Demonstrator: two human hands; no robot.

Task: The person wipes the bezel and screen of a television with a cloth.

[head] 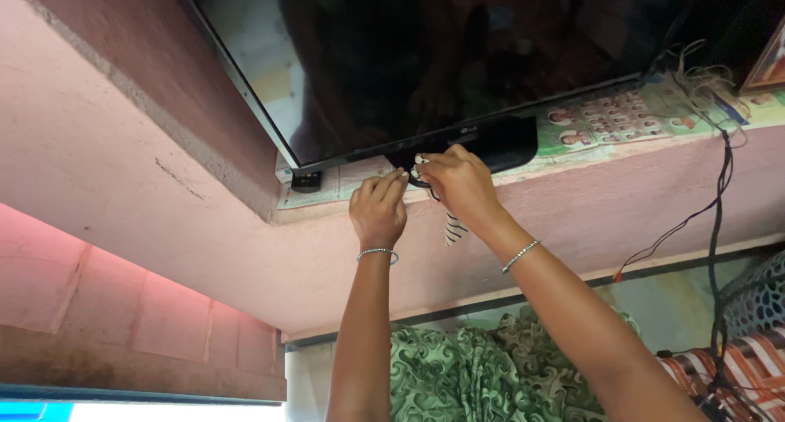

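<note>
Right hand point(458, 181) pinches striped cloth point(452, 226) against TV stand point(491, 144) at shelf edge, cloth hanging straight down below it; left hand point(378, 209), fingers curled together and empty, sits just beside.

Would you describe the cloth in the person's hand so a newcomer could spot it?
Start at the black television on the pink ledge. Under its lower edge, the right hand grips a small cloth. Its dark-and-white stripes set it apart from the green patterned fabric below.
</note>
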